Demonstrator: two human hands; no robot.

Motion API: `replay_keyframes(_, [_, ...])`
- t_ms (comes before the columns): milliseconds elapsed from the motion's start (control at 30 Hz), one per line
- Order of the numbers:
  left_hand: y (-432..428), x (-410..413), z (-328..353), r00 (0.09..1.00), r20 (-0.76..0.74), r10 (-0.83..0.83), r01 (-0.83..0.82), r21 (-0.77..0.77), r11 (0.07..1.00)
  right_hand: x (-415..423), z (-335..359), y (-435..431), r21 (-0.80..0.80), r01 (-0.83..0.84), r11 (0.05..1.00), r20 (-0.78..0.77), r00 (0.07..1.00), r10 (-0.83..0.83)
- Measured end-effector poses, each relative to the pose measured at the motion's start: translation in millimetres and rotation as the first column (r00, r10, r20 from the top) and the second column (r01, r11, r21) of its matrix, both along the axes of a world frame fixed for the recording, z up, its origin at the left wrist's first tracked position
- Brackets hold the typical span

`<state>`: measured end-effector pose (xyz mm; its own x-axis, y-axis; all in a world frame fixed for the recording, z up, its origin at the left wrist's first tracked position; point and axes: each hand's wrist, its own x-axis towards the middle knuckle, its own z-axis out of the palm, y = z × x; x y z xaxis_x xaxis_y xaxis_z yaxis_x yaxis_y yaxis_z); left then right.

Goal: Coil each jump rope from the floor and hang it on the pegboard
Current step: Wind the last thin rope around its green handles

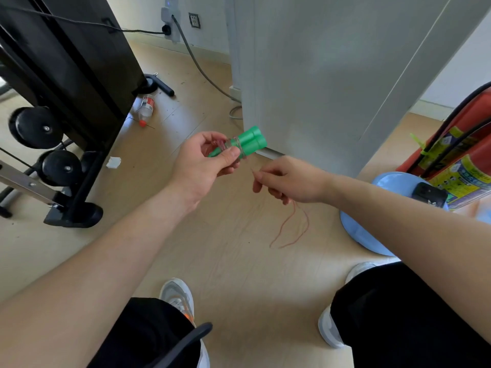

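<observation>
Left hand: the left hand (204, 160) is raised in front of the body, thumb and curled fingers clamped round the lower part of the handles.
Jump rope handles: two bright green plastic jump rope handles (251, 141) lie side by side in that grip, their thick ends pointing up and away toward the pale grey cabinet panel (318, 75).
Cord: a thin pinkish-red cord (236, 147) is wrapped in several turns round both handles just above the thumb; from there it runs across to the right hand, and the rest hangs below it in loose loops over the light wooden floor (225, 274).
Right hand: the right hand (284, 181) sits lower and to the right of the left, apart from it, its fingertips pinched together on the cord.
Left side of room: a black exercise machine with round wheels (66, 62) stands there; a clear plastic bottle with a red label and red cap (146, 107) lies on the floor beside it.
Right side of room: a red fire extinguisher (459, 155) stands beside a pale blue plastic basin (356, 232).
Below: two grey-white sneakers (176, 294) and black trouser legs.
</observation>
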<state>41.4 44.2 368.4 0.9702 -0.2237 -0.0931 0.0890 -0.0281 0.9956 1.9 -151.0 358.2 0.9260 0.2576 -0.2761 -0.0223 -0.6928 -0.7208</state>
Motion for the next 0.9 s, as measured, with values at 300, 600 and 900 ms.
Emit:
replay_keyframes(300, [1.1, 2.2, -17.6, 0.966, 0.233, -0.112, 0.011, 0.395, 0.919, -11.1, 35.7, 9.9, -0.187, -0.124, 0.974, 0.104, 0.984, 0.146])
replay_keyframes(600, [-3.2, -2.8, -9.3, 0.987, -0.143, 0.069, -0.073, -0.023, 0.997, -12.0, 13.8, 23.9, -0.468, -0.249, 0.848, -0.030, 0.963, 0.267])
replay_keyframes(900, [-0.2, -3.2, -18.0, 0.967, 0.110, -0.231, 0.179, 0.353, 0.918, -4.0, 44.6, 10.3, -0.250, -0.125, 0.960, 0.261, 0.946, 0.191])
